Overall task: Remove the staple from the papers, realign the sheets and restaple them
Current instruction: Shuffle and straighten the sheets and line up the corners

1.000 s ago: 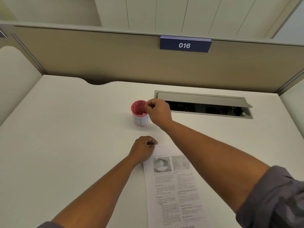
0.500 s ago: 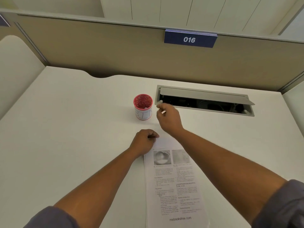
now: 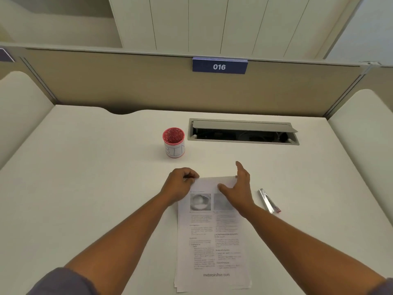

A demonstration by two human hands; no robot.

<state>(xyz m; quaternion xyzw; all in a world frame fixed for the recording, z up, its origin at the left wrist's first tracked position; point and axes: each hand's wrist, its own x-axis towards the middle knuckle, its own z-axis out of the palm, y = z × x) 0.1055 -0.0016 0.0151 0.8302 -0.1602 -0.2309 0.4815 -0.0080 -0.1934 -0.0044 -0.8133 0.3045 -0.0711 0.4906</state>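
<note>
White papers point(image 3: 212, 241) laid near table point(image 3: 85, 188) front edge, top left corner pinched by left hand point(image 3: 180, 185), right hand point(image 3: 239, 190) spread flat, fingers released, at top right corner, stapler point(image 3: 269, 201) just right, red cup point(image 3: 174, 142) behind.

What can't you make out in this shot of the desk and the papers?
Head view only:
- Top left corner of the papers: hidden under the left hand, so whether a staple remains is unknowable.
- Body text: too blurred to read.
- Pink cup contents: too small.
- Silver tool beside the right hand: stapler or remover, unclear.
</note>
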